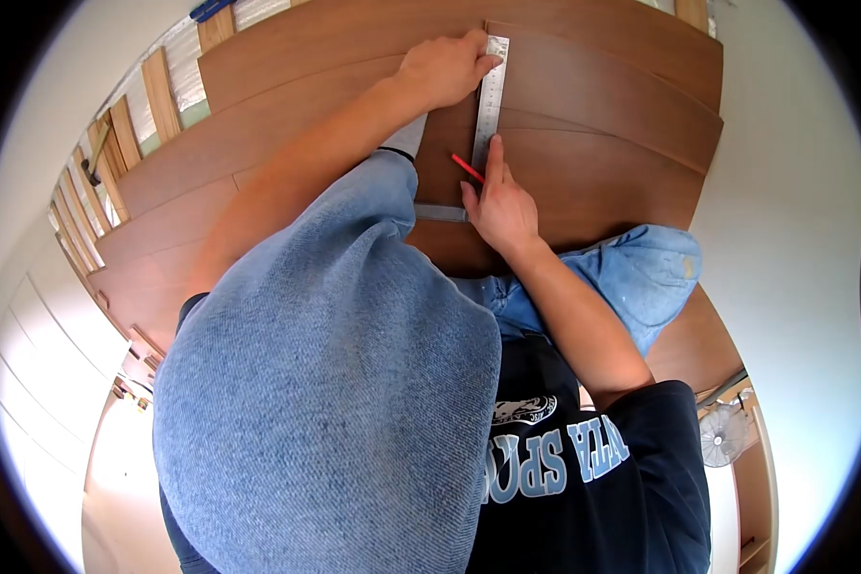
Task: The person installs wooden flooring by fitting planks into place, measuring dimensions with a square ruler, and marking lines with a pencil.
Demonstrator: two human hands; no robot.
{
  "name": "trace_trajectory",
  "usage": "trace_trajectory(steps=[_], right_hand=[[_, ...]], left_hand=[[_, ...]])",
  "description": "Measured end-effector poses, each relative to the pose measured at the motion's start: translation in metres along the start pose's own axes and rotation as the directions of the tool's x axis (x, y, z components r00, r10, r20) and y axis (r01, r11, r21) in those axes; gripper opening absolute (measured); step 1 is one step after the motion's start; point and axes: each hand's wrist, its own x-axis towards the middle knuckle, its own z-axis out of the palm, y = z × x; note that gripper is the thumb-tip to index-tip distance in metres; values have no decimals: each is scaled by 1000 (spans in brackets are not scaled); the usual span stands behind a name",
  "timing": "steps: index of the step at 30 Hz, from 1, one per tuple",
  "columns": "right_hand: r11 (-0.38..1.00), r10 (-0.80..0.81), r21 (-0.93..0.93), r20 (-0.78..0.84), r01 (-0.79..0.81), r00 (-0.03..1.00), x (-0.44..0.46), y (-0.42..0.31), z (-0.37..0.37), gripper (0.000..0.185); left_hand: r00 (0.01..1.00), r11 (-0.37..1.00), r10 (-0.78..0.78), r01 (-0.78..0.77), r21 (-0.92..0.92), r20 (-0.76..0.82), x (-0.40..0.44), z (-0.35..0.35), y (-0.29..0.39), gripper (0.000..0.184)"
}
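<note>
On the brown floor planks lies a metal carpenter's square (489, 105), its long marked blade pointing away from me. A shorter metal bar (440, 212) runs leftward; where the two meet is hidden by my right hand. My left hand (445, 72) is closed at the blade's far end, thumb on the metal and fingers curled by a plank edge. My right hand (504, 206) rests near the blade's lower end, index finger stretched along it. A red pencil (467, 167) sticks out to the left from under the fingers of that hand.
Brown planks (584, 81) cover most of the floor. Wooden battens (161, 96) show at the left. My denim-covered knee (335, 335) rises in front, the other leg (631, 277) folded at right. A white wall (794, 239) borders the right; a fan (724, 435) stands lower right.
</note>
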Motion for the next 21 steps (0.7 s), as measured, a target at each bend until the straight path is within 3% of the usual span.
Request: trace_trajectory(steps=[10, 14, 16, 17, 19, 20, 21], right_hand=[[999, 33, 30, 32, -34, 999, -1, -2, -3, 93], [999, 45, -10, 31, -45, 999, -1, -8, -13, 91], [992, 110, -60, -71, -114, 991, 1, -8, -27, 63], [992, 107, -63, -72, -111, 992, 4, -2, -32, 63], [992, -67, 75, -330, 97, 941, 17, 15, -46, 28], [974, -77, 161, -431, 161, 899, 28, 24, -54, 18], [951, -49, 252, -450, 179, 892, 38, 32, -65, 21]], left_hand=[[1000, 1000, 0, 0, -8, -10, 1, 2, -1, 48], [995, 1000, 13, -14, -10, -102, 0, 13, -8, 44], [986, 999, 39, -41, -4, -162, 1, 14, -10, 43], [989, 999, 17, -23, -42, -150, 1, 15, -10, 43], [990, 997, -14, 2, -81, -143, 2, 12, -10, 42], [991, 996, -15, 4, -84, -133, 1, 12, -9, 42], [993, 996, -15, 4, -87, -121, 1, 12, -8, 42]])
